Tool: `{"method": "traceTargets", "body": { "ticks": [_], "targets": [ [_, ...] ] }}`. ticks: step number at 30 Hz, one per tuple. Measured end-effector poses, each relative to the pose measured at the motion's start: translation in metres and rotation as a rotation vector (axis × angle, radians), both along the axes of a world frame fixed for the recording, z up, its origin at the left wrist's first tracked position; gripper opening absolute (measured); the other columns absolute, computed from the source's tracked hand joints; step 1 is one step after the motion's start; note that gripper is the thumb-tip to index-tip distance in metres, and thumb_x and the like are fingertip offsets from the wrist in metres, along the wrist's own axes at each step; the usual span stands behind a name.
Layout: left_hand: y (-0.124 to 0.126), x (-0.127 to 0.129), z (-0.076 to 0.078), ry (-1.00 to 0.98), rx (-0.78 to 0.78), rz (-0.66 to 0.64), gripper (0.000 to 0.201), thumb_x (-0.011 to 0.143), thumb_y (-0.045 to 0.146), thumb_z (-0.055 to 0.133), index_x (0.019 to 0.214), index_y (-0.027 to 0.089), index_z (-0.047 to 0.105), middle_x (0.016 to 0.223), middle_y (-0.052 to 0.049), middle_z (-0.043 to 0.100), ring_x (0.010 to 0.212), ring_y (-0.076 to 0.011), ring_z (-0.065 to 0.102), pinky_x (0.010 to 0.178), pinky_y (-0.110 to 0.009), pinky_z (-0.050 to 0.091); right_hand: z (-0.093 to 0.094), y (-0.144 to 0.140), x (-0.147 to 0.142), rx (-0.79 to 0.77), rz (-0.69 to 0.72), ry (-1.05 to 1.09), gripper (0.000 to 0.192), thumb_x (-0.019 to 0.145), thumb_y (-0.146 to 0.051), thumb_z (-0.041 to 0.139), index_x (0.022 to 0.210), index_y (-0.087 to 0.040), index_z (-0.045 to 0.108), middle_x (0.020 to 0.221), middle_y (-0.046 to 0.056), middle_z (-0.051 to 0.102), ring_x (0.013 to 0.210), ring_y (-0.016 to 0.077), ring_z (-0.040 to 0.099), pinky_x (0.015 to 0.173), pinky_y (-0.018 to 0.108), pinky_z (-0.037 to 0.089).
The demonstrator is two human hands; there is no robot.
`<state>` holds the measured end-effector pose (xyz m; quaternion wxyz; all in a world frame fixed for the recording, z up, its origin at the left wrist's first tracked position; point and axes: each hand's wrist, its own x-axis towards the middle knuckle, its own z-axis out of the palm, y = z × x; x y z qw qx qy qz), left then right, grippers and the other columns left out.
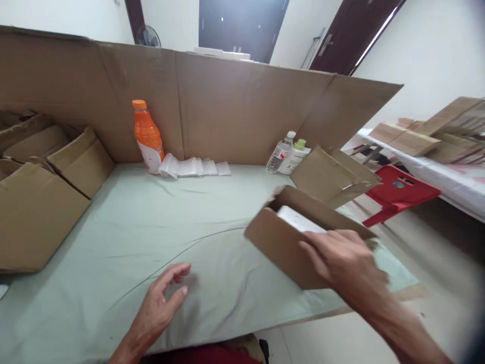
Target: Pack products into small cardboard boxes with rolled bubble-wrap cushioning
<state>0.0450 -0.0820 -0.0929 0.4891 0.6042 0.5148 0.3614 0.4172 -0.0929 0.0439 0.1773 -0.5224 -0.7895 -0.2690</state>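
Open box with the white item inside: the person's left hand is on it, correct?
No, the hand is wrong: the head view shows the right hand on the open box with the white item inside.

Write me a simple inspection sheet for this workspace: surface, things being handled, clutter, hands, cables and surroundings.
Surface: pale green cloth, wrinkled.
Things handled: open cardboard box with a white item inside.
Clutter: orange bottle, clear packets, clear bottle and white bottle along the back; cardboard boxes at left.
Hands: left hand open, holding nothing; right hand at the cardboard box's near rim, grip unclear.
Cables: thin dark line across the cloth; cord or crease, cannot tell.
Surroundings: upright cardboard panel behind, red chair at right, fan and door beyond.
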Motion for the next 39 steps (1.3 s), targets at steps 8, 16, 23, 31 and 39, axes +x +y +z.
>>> {"method": "traceTargets", "body": {
  "ticks": [8, 16, 23, 31, 39],
  "targets": [
    [0.006, -0.026, 0.003, 0.014, 0.032, 0.330, 0.070, 0.083, 0.042, 0.066, 0.148, 0.026, 0.044, 0.150, -0.014, 0.050, 0.125, -0.0306, 0.058, 0.105, -0.049, 0.048, 0.016, 0.037, -0.098, -0.068, 0.430, 0.374, 0.023, 0.091, -0.022, 0.066, 0.113, -0.027, 0.067, 0.120, 0.007, 0.072, 0.101, 0.0230, 0.068, 0.093, 0.043, 0.049],
    [0.019, -0.020, -0.013, -0.005, 0.011, 0.304, 0.070, 0.079, 0.034, 0.069, 0.144, 0.021, 0.047, 0.141, -0.016, 0.057, 0.121, -0.0303, 0.062, 0.105, -0.049, 0.050, -0.107, 0.035, -0.048, -0.456, -0.142, 1.297, 0.037, 0.094, -0.050, 0.054, 0.113, -0.025, 0.073, 0.117, 0.009, 0.074, 0.112, 0.0300, 0.067, 0.096, 0.048, 0.054],
    [0.049, -0.011, -0.022, -0.074, 0.020, 0.393, 0.068, 0.072, 0.044, 0.073, 0.131, 0.015, 0.057, 0.129, -0.018, 0.065, 0.128, -0.0363, 0.057, 0.111, -0.052, 0.043, -0.134, 0.041, -0.093, -0.690, -0.011, 1.453, 0.049, 0.098, -0.058, 0.043, 0.123, -0.028, 0.072, 0.115, 0.009, 0.075, 0.119, 0.0320, 0.064, 0.101, 0.050, 0.054],
    [0.108, -0.052, -0.014, -0.117, 0.108, 0.516, 0.076, 0.065, 0.041, 0.076, 0.132, 0.016, 0.050, 0.126, -0.015, 0.064, 0.124, -0.0352, 0.058, 0.109, -0.050, 0.045, -0.135, 0.088, -0.133, -0.935, 0.260, 1.390, 0.060, 0.097, -0.062, 0.044, 0.146, -0.029, 0.052, 0.151, 0.006, 0.052, 0.138, 0.0253, 0.050, 0.117, 0.042, 0.038],
    [0.111, -0.021, -0.043, -0.117, 0.124, 0.598, 0.068, 0.076, 0.038, 0.069, 0.137, 0.018, 0.046, 0.128, -0.015, 0.060, 0.131, -0.0343, 0.052, 0.114, -0.054, 0.039, -0.115, 0.171, -0.086, -0.759, 0.185, 1.128, 0.036, 0.095, -0.046, 0.050, 0.109, -0.023, 0.074, 0.102, 0.006, 0.076, 0.097, 0.0270, 0.070, 0.087, 0.038, 0.057]
  ]
}}
